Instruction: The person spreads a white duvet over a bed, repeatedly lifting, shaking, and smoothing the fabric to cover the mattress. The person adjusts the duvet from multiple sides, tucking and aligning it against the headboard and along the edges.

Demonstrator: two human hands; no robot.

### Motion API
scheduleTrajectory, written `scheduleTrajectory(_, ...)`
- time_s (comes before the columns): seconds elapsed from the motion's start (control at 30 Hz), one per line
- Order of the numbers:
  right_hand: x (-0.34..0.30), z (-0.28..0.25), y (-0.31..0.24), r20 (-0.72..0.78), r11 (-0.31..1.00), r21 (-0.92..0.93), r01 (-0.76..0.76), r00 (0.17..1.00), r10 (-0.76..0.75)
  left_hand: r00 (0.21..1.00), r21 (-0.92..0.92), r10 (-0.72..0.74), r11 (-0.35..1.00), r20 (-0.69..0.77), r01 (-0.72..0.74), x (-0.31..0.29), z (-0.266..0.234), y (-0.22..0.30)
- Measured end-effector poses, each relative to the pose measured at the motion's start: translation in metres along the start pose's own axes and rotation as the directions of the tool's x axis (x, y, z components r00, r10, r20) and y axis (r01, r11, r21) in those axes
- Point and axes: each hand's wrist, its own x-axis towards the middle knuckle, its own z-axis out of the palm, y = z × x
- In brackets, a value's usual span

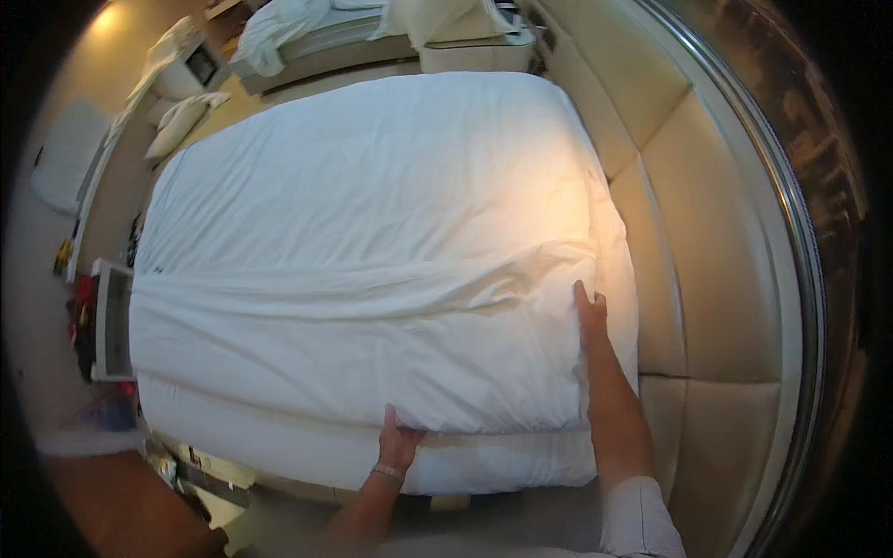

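Observation:
A white duvet (pixel 363 372) lies over a wide bed, with a long wrinkled fold running across its middle. Along the near side, its edge stops short of the white bedding beneath (pixel 502 463). My left hand (pixel 398 446), with a bracelet at the wrist, is closed on that near edge, thumb on top and the other fingers partly hidden under the cloth. Farther up on the right, my right hand (pixel 592 314) grips the duvet's side edge close to the headboard, its arm stretched forward. The cloth bunches just beyond this hand.
A padded beige headboard (pixel 726 279) borders the bed on the right. Another bed (pixel 326 60) with heaped white linen stands at the far end, beside a beige padded piece (pixel 476 58). On the left are a pillow (pixel 177 128) and a white open box-like frame (pixel 113 321).

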Motion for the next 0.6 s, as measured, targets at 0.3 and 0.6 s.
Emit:
scheduleTrajectory(0.3, 0.023, -0.065, -0.045, -0.047, 0.915, -0.137, 0.38, 0.92, -0.389, 0.951, 0.093, 0.3, 0.952, -0.076, -0.292, -0.046, 0.004, 0.001)
scheduleTrajectory(0.6, 0.064, -0.071, 0.016, 0.252, 0.987, 0.056, 0.148, 0.955, -0.158, 0.983, 0.261, 0.111, 0.963, -0.144, -0.071, -0.02, -0.053, -0.026)
